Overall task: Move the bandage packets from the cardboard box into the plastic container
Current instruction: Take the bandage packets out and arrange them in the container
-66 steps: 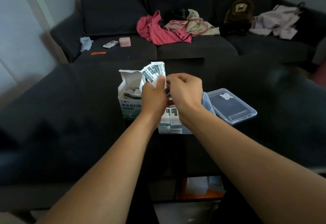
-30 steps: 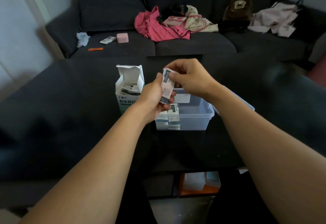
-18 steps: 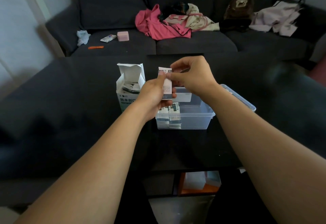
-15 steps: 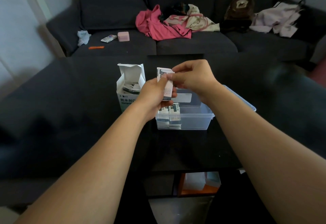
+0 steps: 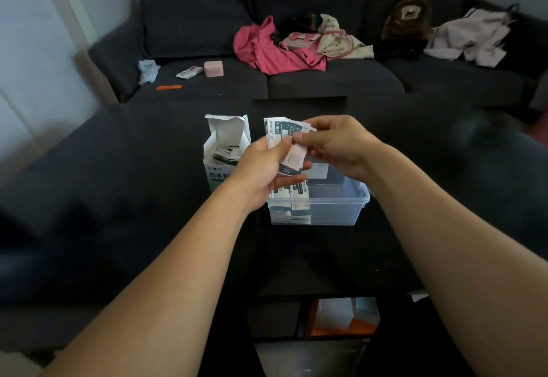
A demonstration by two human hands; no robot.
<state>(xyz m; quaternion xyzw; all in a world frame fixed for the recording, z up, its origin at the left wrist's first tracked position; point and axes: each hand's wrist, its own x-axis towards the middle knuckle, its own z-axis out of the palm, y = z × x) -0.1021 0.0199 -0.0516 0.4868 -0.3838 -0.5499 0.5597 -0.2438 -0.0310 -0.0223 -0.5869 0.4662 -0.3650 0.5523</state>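
Note:
A small stack of white and dark bandage packets [image 5: 286, 142] is held just above the clear plastic container [image 5: 335, 207]. My left hand [image 5: 264, 169] grips the stack from below and the left, thumb on top. My right hand [image 5: 338, 145] pinches the stack's upper right edge. More packets [image 5: 292, 203] stand upright in the container's left end. The open white cardboard box [image 5: 219, 151] stands just left of my left hand, with several packets [image 5: 226, 152] still inside.
Everything sits on a dark table [image 5: 148, 198]. Behind it is a dark sofa [image 5: 326, 80] with pink clothes [image 5: 272, 50], a pink case [image 5: 213, 68], a brown plush [image 5: 406, 20] and pale garments [image 5: 471, 38]. A shelf under the table holds an orange box [image 5: 341, 317].
The packets were fanned out above the box, then gathered into one stack over the container. Both hands have kept hold of it and now the top packets splay slightly.

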